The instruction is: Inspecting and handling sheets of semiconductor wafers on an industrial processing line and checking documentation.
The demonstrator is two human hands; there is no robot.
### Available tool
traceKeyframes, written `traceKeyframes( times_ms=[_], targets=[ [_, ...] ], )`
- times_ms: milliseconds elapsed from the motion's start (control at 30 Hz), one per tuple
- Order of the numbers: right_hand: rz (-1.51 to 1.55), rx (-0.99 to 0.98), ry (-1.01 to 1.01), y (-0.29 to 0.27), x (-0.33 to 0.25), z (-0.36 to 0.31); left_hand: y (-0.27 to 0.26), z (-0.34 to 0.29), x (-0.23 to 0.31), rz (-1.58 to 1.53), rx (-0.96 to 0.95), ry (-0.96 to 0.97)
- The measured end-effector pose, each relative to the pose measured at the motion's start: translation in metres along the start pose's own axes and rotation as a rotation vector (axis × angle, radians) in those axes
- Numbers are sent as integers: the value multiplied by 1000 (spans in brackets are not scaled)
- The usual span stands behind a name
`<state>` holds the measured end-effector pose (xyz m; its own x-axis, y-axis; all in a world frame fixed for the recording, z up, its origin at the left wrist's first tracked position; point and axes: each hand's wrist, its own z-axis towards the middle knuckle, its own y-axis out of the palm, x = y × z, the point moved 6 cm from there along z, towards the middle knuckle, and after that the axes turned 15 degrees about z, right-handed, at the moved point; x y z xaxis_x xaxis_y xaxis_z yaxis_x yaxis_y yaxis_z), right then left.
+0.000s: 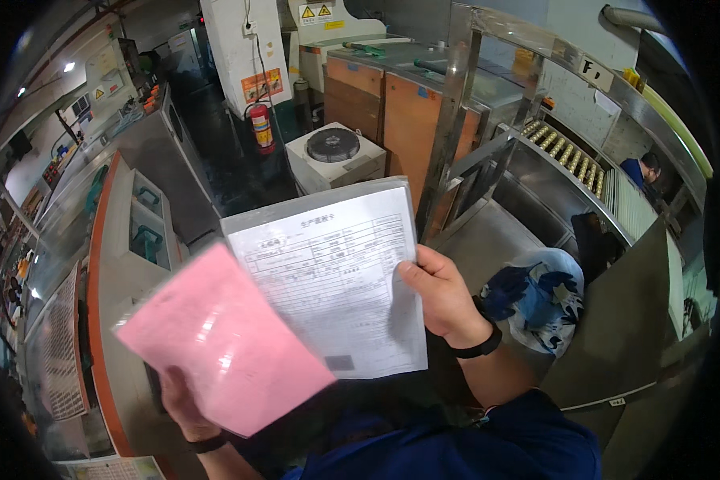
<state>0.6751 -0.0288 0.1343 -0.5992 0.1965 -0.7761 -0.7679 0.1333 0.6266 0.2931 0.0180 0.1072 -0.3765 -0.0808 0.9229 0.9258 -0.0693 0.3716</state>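
Note:
My right hand [444,294] grips the right edge of a white printed form [336,280] in a see-through plastic sleeve, thumb on its front. The form faces me, nearly upright, with a table of small print and a dark block near its bottom. In my left hand [182,400] is a pink sheet [228,340], tilted and slightly blurred, with glare as if it too is sleeved. The pink sheet overlaps the form's lower left part. My left fingers are mostly hidden behind the pink sheet, with part of the hand showing at its lower left edge.
A machine with an orange edge [100,320] runs along the left. Ahead stand a fire extinguisher [261,128] and a white unit with a round fan [334,146]. To the right are a metal frame [448,120], blue-and-white cloth or gloves [540,300], a roller conveyor [564,152] and another person [642,170].

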Motion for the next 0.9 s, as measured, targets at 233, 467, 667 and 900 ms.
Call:
traceKeyframes(
  times_ms=[233, 467, 667, 900],
  targets=[
    [58, 0, -3, -45, -13, 11, -28, 20, 23, 62, 74, 117],
    [131, 19, 24, -66, -13, 19, 26, 22, 7, -131, 13, -3],
    [102, 59, -28, -69, -10, 12, 49, 28, 8, -299, -585, 33],
    [92, 67, -58, -66, -13, 10, 69, 58, -44, -320, -556, -63]
  ],
)
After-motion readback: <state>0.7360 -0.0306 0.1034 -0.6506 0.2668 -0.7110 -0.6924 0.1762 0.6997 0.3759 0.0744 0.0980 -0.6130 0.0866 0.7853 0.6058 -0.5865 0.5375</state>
